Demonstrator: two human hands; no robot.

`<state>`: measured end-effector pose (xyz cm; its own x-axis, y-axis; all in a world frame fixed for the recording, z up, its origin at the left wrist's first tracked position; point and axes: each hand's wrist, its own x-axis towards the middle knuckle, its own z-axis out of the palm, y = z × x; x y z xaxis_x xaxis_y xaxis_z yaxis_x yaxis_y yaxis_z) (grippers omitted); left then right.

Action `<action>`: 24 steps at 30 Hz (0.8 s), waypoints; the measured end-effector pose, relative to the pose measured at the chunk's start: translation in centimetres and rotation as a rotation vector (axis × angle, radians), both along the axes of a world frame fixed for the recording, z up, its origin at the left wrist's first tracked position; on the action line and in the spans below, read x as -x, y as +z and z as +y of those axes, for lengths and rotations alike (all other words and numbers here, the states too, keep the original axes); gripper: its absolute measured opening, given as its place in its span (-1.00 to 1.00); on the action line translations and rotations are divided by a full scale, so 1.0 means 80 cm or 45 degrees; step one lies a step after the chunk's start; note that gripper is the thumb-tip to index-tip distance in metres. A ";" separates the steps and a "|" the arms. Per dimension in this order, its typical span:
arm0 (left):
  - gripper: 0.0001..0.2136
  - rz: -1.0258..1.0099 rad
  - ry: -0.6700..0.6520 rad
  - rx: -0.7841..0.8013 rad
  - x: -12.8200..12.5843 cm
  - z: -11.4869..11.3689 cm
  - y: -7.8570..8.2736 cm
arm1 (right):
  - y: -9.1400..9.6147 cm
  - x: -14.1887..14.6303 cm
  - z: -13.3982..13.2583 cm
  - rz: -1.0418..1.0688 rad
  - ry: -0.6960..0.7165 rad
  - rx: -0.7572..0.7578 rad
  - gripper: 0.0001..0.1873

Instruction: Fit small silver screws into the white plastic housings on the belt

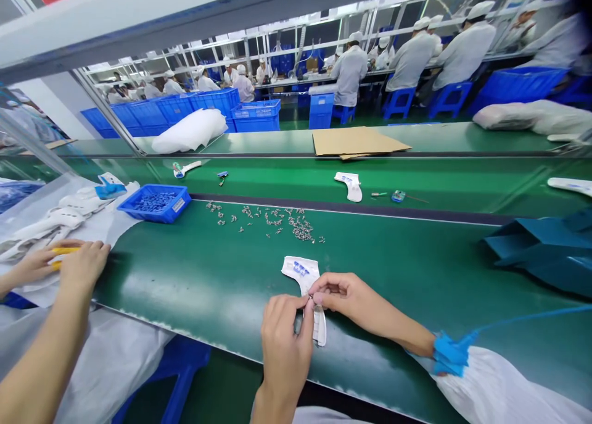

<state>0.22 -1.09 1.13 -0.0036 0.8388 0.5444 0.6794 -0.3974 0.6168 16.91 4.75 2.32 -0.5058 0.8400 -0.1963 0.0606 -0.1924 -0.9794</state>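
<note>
My left hand (285, 344) and my right hand (354, 297) meet at their fingertips over a white pistol-shaped plastic shell half (296, 266). Between the pinched thumbs and forefingers is a small silvery metal part (311, 297), mostly covered by the fingers. The shell lies on the green worktop (208, 288) with blue pieces set in its wide upper end. My hands hide the middle of it, while its handle end shows below them. Beyond the shell, loose small metal parts (301, 228) are scattered and heaped. A blue wrist strap (451, 353) circles my right wrist.
At left, a co-worker's hands (86, 266) hold something yellow near white shells. A blue tray (155, 203) contains small blue pieces. On the sunken green strip lie another white shell (350, 186) and a small circuit piece (398, 195). A dark teal bag (546, 251) sits at right.
</note>
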 end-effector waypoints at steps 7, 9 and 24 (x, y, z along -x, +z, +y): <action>-0.74 0.196 -0.104 0.145 0.015 -0.003 -0.009 | 0.028 -0.008 0.003 -0.443 0.161 -0.304 -0.69; -0.65 0.294 -0.111 0.194 0.016 -0.003 -0.011 | 0.039 -0.005 0.005 -0.589 0.265 -0.412 -0.71; -0.56 0.301 -0.144 0.353 0.011 -0.005 -0.008 | 0.066 0.010 0.039 -1.075 0.718 -0.618 -0.82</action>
<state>-0.65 -1.46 0.49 0.1961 0.9423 0.2713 0.7772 -0.3180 0.5429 16.09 7.86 7.60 -0.6972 0.6141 -0.3698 0.6976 0.4624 -0.5474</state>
